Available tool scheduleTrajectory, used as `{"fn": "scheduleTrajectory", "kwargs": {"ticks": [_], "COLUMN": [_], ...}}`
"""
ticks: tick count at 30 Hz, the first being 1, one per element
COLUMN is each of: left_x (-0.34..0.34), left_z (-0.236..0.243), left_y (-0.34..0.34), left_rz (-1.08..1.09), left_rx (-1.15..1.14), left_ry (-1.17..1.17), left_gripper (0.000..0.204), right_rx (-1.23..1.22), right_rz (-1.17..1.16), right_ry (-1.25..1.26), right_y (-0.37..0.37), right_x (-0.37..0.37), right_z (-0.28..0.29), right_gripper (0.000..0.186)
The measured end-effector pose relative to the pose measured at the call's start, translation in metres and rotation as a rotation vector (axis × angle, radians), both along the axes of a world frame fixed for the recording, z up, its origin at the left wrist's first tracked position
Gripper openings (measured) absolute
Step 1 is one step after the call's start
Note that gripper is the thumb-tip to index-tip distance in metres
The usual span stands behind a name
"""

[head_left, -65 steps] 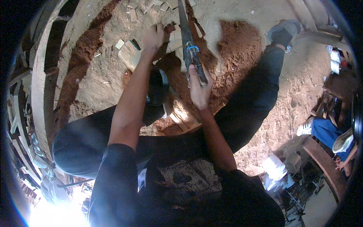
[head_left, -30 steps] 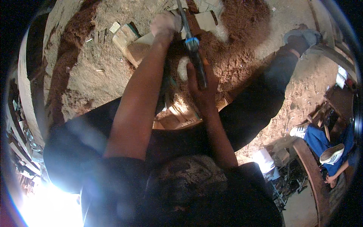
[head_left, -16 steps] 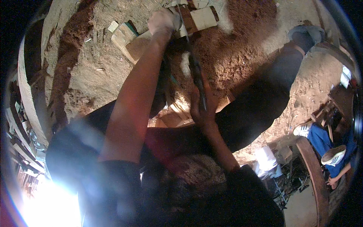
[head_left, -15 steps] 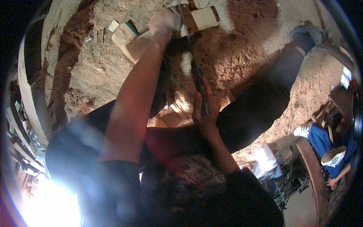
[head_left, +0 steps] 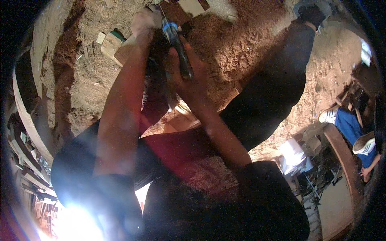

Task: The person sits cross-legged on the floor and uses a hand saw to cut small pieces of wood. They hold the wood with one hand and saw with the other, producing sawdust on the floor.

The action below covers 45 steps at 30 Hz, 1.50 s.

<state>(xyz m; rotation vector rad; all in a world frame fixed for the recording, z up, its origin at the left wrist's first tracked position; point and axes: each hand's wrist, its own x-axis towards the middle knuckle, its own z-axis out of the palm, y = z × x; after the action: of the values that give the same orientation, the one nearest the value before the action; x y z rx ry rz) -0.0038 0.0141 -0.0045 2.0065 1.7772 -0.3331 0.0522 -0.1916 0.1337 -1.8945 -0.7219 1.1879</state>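
At the top of the head view, my left hand (head_left: 144, 21) is closed against a piece of wood (head_left: 192, 7); its fingertips are mostly hidden. My right hand (head_left: 188, 66) wraps around the black handle of a handsaw (head_left: 179, 50). A blue part sits where the handle meets the thin blade. The blade runs up beside my left hand, close to the wood, and its far end leaves the picture. Under and beside my left forearm lies another wooden block (head_left: 111, 45) with a dark green edge.
Sawdust-covered ground (head_left: 237, 52) surrounds the work. My stretched right leg (head_left: 273, 88) crosses the right side, ending in a shoe (head_left: 313, 10). Further right, another person's blue-trousered leg (head_left: 348, 124) shows beside a curved wooden piece (head_left: 341, 160). Scrap wood (head_left: 28, 160) piles up at the left.
My right hand and the saw have moved up and away from my body, bringing the handle near my left hand. The view has shifted, so the wood appears higher and further left.
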Motion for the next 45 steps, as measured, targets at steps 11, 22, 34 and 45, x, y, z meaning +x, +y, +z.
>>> {"fn": "scheduleTrajectory", "kwargs": {"ticks": [11, 22, 34, 45], "left_x": [-0.004, 0.007, 0.005, 0.014], "left_z": [-0.022, -0.015, -0.048, -0.041], "left_y": [0.005, -0.004, -0.011, -0.007], "left_rz": [0.117, 0.14, 0.043, 0.216], "left_rx": [0.022, 0.015, 0.216, 0.158], "left_ry": [-0.071, -0.078, -0.002, -0.041], "left_gripper": [0.04, 0.061, 0.056, 0.056], "right_rx": [0.273, 0.139, 0.179, 0.261], "right_rz": [0.074, -0.085, 0.003, -0.132], "right_ry": [0.011, -0.196, -0.328, -0.38], "right_y": [-0.016, -0.001, -0.027, -0.031], "right_x": [0.003, -0.015, -0.021, -0.035], "right_z": [-0.031, -0.032, -0.034, -0.046], "right_gripper": [0.048, 0.044, 0.041, 0.044]}}
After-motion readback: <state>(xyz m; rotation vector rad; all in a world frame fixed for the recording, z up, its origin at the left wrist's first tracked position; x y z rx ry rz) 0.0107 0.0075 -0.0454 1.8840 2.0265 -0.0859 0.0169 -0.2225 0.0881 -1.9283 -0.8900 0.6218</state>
